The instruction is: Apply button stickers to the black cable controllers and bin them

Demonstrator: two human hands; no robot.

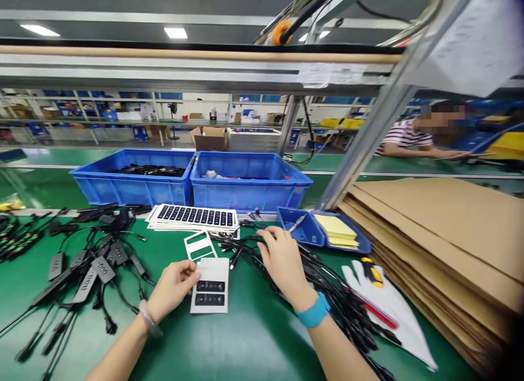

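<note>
My left hand (pixel 174 287) pinches the left edge of a small white label sheet (pixel 212 269) that carries two black labels. Just behind it on the green table lies a white cut-out label backing (pixel 200 245). My right hand (pixel 282 260) is over a bundle of black cables (pixel 327 285), its thumb and fingers apart and nothing visible between them. Whether its fingertips touch the cables is hard to make out. Farther back sits a stack of label sheets (pixel 194 217) with rows of black labels.
At left lie several black devices with cables (pixel 102 269). Two blue bins (pixel 135 190) stand behind the table edge. To the right are a small blue tray (pixel 303 233), yellow paper pads (pixel 336 231), a white glove (pixel 403 321), a yellow-black tool (pixel 372 273) and stacked cardboard (pixel 446 228). Another person (pixel 409 135) works beyond.
</note>
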